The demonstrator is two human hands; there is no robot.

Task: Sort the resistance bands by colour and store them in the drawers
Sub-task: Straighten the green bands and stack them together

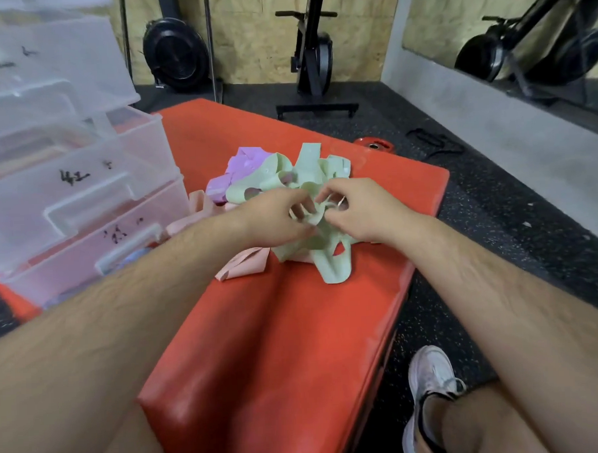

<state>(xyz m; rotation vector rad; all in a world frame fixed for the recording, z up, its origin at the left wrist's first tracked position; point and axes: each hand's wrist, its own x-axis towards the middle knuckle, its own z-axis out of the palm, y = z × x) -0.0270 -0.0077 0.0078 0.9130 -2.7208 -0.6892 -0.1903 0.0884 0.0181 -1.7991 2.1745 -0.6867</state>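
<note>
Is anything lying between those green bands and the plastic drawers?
Only pink bands, on the mat between the green bands and the drawers. The left hand and right hand grip the green ones.

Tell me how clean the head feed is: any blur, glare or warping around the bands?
Head view: wide-angle warping bows the forearms and the red mat; the fingers of the left hand and right hand pinching the green bands are slightly blurred; soft sheen on the mat's near corner and the drawers; lighting even.
</note>
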